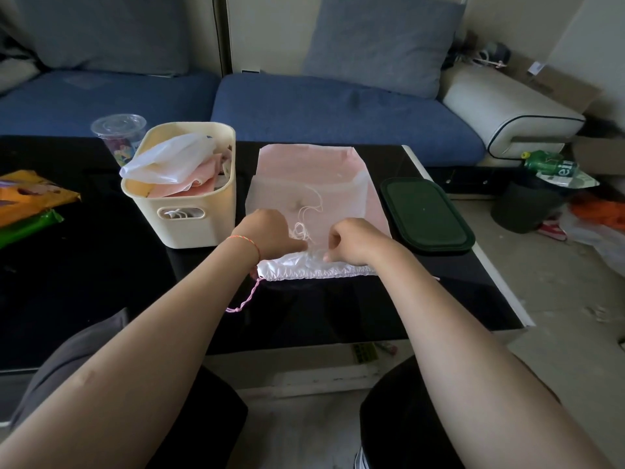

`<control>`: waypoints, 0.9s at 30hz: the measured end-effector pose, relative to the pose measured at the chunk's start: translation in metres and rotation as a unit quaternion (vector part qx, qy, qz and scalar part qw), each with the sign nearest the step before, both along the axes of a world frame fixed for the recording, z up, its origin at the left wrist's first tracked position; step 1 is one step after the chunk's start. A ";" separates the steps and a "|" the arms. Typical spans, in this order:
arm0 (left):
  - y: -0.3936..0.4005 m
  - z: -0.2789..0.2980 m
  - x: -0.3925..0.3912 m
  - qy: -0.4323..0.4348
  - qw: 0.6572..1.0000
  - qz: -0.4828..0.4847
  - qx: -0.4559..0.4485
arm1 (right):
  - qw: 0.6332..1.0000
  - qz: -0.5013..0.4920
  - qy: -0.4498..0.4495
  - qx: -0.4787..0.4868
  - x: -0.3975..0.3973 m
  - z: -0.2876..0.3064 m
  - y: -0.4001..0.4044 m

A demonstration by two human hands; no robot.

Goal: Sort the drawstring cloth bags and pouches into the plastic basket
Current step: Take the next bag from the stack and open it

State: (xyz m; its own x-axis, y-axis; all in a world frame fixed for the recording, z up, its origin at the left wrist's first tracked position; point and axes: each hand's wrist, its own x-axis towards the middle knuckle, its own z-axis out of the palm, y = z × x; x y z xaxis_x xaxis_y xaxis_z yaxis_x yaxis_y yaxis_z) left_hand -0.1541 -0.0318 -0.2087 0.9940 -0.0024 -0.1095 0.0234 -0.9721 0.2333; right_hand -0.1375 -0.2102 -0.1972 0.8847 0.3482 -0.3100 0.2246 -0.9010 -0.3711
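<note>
Forearms (439,316), black glossy table (84,282), blue sofa (321,106)

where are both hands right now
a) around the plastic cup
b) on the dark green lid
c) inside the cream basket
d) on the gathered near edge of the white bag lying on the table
d: the left hand and right hand both pinch the gathered drawstring edge of the white bag, which lies flat on the black table right of the basket.

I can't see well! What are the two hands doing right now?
Left hand: fingers curled, gripping the white bag near its strings.
Right hand: fingers curled, pinching the same bag's gathered edge.
</note>
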 end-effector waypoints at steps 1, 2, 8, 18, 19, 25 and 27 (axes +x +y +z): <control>0.000 0.001 0.000 0.007 1.000 -0.016 -0.002 | 1.000 -0.006 0.009 0.010 -0.001 0.000 0.001; 0.000 0.001 0.000 0.008 1.000 -0.025 -0.013 | 0.999 -0.016 0.022 0.021 -0.001 0.000 0.002; -0.001 -0.002 0.001 0.002 0.995 0.019 -0.098 | 0.997 -0.079 0.011 -0.010 0.002 -0.013 0.022; -0.014 -0.012 0.000 0.019 0.800 0.115 -0.589 | 0.957 -0.183 0.040 0.221 0.003 -0.013 0.021; -0.014 -0.011 0.001 0.023 0.779 0.121 -0.615 | 0.953 -0.190 0.036 0.234 0.003 -0.012 0.019; -0.016 -0.014 0.002 0.002 0.848 0.104 -0.520 | 0.923 -0.222 -0.060 0.309 0.007 -0.005 0.015; -0.019 -0.014 0.001 0.005 0.886 0.077 -0.457 | 0.918 -0.201 -0.100 0.326 0.008 -0.003 0.016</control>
